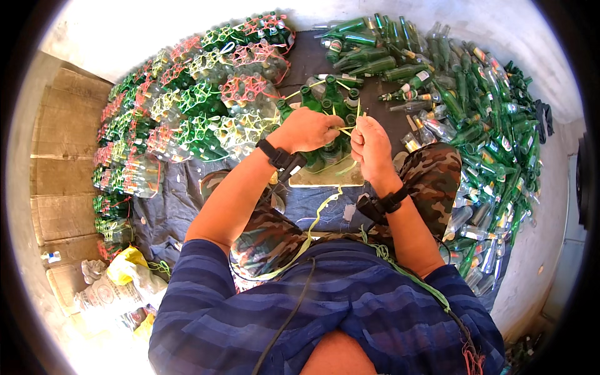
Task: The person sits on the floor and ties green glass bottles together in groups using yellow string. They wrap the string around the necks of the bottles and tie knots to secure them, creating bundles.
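Observation:
A bundle of upright green bottles (pixel 310 99) stands in front of me on a pale board (pixel 328 177). Yellow-green twine (pixel 345 130) runs around and between the bottle necks. Over the near side of the bundle, my left hand (pixel 307 129) pinches the twine between closed fingers. Close beside it, my right hand (pixel 371 144) is closed on the twine too, its fingertips near the left ones. My hands hide several of the bottles. A loose yellow-green strand (pixel 323 209) trails from the board down toward my lap.
Tied bottle bundles (pixel 250 90) with red, yellow and green twine fill the left side. Loose green and clear bottles (pixel 462 94) lie heaped along the right wall. Dark sheeting (pixel 172 203) covers the floor. Brown cardboard (pixel 65 162) and plastic bags (pixel 128 269) are at far left.

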The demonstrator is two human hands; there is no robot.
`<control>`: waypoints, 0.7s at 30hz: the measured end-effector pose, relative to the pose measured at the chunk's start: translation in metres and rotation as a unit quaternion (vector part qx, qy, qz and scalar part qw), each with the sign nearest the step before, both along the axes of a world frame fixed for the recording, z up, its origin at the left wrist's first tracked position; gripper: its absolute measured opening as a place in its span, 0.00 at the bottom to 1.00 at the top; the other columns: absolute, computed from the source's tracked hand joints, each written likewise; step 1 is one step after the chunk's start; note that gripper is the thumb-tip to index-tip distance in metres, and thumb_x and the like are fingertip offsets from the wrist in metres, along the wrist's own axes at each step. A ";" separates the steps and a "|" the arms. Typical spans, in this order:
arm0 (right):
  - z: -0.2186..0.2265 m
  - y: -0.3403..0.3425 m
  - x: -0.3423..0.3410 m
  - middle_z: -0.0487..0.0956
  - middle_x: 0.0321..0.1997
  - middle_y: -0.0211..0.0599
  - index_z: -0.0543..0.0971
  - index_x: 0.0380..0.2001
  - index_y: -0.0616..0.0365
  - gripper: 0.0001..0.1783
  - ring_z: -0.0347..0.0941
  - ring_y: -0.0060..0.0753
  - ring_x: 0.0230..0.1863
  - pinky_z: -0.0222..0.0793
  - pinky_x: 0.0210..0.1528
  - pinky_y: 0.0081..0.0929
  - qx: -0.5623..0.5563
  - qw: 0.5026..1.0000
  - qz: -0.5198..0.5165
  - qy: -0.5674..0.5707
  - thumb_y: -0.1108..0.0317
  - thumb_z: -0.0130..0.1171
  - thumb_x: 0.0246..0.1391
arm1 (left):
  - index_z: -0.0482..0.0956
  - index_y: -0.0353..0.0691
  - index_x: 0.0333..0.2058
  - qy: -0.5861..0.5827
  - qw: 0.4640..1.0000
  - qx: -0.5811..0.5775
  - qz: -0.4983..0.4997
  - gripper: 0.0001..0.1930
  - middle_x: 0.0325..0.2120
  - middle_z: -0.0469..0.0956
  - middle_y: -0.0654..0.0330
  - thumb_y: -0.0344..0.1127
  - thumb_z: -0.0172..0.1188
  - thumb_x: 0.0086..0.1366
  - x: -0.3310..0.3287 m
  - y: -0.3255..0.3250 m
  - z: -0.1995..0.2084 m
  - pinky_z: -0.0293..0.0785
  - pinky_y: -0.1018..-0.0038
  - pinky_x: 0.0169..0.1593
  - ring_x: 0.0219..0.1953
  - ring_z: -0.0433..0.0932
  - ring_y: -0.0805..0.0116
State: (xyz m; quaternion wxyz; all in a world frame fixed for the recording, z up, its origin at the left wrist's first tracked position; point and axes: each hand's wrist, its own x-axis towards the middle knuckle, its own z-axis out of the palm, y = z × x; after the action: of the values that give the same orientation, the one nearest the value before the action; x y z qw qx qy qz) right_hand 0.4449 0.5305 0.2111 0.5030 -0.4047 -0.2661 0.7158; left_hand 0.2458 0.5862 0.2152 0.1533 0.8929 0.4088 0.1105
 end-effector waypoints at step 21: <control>0.016 -0.001 0.014 0.60 0.19 0.14 0.63 0.25 0.44 0.18 0.49 0.09 0.14 0.43 0.14 0.16 0.017 0.999 0.026 -0.036 0.60 0.54 0.70 | 0.84 0.53 0.48 0.023 1.000 -0.014 0.012 0.14 0.28 0.83 0.56 0.48 0.55 0.71 0.002 0.002 0.002 0.72 0.58 0.37 0.34 0.82 0.52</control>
State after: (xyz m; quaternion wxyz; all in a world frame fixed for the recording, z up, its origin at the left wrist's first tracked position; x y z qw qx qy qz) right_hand 0.4585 0.5295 0.2268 0.4812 -0.4144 -0.3061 0.7093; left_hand 0.2483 0.5883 0.2171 0.1551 0.8879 0.4246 0.0857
